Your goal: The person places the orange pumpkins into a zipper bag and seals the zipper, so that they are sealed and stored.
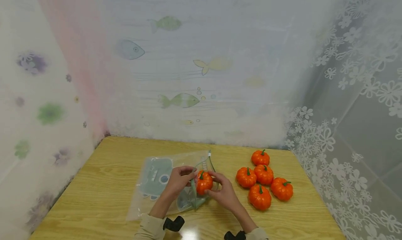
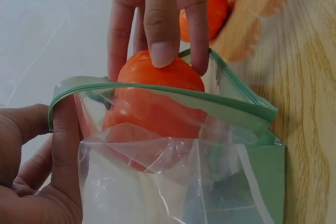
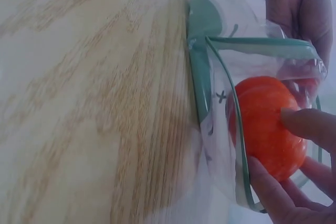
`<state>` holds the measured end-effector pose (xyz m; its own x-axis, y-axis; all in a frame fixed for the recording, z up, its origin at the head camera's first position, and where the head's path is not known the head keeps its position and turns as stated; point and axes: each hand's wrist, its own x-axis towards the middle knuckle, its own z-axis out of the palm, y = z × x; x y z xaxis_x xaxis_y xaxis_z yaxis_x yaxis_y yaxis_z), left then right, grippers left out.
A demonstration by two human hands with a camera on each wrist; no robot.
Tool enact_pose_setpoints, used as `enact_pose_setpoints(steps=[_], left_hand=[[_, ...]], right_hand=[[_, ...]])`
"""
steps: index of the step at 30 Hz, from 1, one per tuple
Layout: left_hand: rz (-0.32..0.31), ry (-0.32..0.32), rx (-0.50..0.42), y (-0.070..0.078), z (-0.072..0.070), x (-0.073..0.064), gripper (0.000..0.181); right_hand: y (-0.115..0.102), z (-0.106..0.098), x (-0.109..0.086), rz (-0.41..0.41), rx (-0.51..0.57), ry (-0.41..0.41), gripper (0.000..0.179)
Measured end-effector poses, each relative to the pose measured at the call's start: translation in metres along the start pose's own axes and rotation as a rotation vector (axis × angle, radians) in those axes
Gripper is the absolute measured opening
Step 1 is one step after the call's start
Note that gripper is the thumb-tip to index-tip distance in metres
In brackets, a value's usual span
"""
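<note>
A small orange pumpkin [image 1: 205, 182] with a green stem sits partly inside the mouth of a clear zip bag [image 2: 173, 182] with a green rim. My right hand [image 1: 224, 192] grips the pumpkin by its outer side, thumb and fingers spread round it. My left hand [image 1: 178, 181] holds the bag's rim at the opposite side, fingers curled at the edge, as the left wrist view shows. The bag lies on its side, its mouth open toward the right, with a green-grey cartoon print [image 1: 157, 173] on its face. Plastic covers the pumpkin's lower part in the left wrist view.
Several more orange pumpkins [image 1: 259, 197] stand in a cluster on the wooden table [image 1: 103, 184], right of my right hand. Behind the table hangs a pale curtain [image 1: 220, 121] printed with fish. A flower-patterned sheet [image 1: 326, 142] borders the right side.
</note>
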<state>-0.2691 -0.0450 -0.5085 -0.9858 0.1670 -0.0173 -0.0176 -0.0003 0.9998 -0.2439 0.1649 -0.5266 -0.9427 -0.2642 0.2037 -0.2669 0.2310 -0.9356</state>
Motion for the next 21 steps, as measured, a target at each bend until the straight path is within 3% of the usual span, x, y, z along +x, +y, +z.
enact_pose_setpoints(steps=[9, 21], left_hand=[[-0.008, -0.044, -0.035, 0.0, -0.001, 0.002, 0.027], [0.005, -0.043, -0.034, 0.004, 0.0, -0.001, 0.033]], right_hand=[[-0.003, 0.007, 0.002, -0.012, -0.035, 0.007, 0.06], [0.0, 0.014, 0.006, 0.006, -0.131, 0.008, 0.058]])
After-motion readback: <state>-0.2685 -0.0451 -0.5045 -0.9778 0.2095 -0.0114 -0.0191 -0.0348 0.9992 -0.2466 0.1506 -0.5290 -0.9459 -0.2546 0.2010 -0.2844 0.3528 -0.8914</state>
